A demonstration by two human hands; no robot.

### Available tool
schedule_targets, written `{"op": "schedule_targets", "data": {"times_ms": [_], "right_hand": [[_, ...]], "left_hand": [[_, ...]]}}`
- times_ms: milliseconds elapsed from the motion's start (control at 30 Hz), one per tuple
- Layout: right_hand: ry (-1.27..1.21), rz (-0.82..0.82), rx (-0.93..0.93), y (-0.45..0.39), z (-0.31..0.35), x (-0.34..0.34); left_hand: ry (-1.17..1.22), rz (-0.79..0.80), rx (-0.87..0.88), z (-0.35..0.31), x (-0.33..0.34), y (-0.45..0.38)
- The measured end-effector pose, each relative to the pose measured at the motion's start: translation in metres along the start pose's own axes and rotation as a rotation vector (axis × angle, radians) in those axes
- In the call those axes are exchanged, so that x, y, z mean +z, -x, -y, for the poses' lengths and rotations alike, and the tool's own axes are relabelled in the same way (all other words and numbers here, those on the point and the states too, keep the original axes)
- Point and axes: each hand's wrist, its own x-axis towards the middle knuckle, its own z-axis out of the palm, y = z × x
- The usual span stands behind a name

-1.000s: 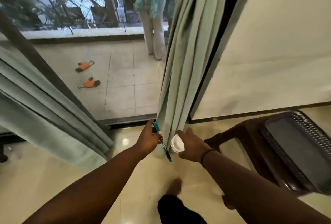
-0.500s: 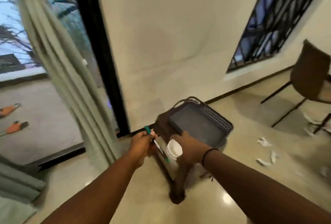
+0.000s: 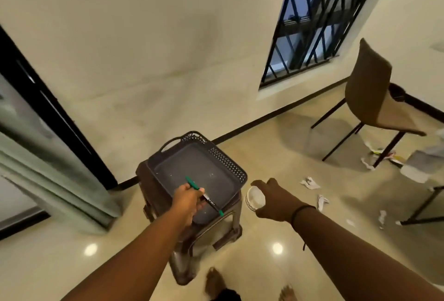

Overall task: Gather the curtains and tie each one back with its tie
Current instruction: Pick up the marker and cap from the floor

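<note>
The left hand (image 3: 189, 198) holds a green pen (image 3: 204, 196) in clamped fingers; the right hand (image 3: 271, 198) grips a white cup (image 3: 255, 201). The curtain (image 3: 55, 180) hangs at the frame's left. With both hands occupied, tying may fail.

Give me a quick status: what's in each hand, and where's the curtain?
Left hand grips a green pen over the tray. Right hand holds a white cup. Curtain hangs far left, untouched. Stool directly ahead.
</note>
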Motion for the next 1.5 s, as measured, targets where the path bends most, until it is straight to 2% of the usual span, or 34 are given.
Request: {"op": "schedule_targets", "data": {"times_ms": [167, 433, 667, 800, 900, 1133, 1500], "right_hand": [[0.152, 0.091, -0.068, -0.052, -0.022, -0.017], [0.212, 0.018, -0.201, -0.134, -0.028, -0.008], [0.341, 0.185, -0.316, -0.212, -0.026, 0.03], [0.238, 0.284, -0.343, -0.226, -0.037, 0.044], [0.166, 0.285, -0.362, -0.229, -0.04, 0.048], [0.102, 0.364, -0.381, -0.217, -0.028, 0.067], [0.097, 0.258, -0.316, -0.204, -0.013, 0.087]], "left_hand": [[-0.024, -0.067, -0.096, 0.005, 0.031, -0.061], [-0.061, -0.166, -0.109, -0.001, 0.046, -0.106], [0.014, -0.331, -0.151, 0.016, 0.044, -0.14], [0.053, -0.399, -0.185, 0.036, 0.052, -0.16], [0.056, -0.426, -0.197, 0.045, 0.062, -0.166], [-0.045, -0.491, -0.21, 0.056, 0.057, -0.175], [-0.316, -0.43, -0.171, 0.064, 0.03, -0.176]]}}
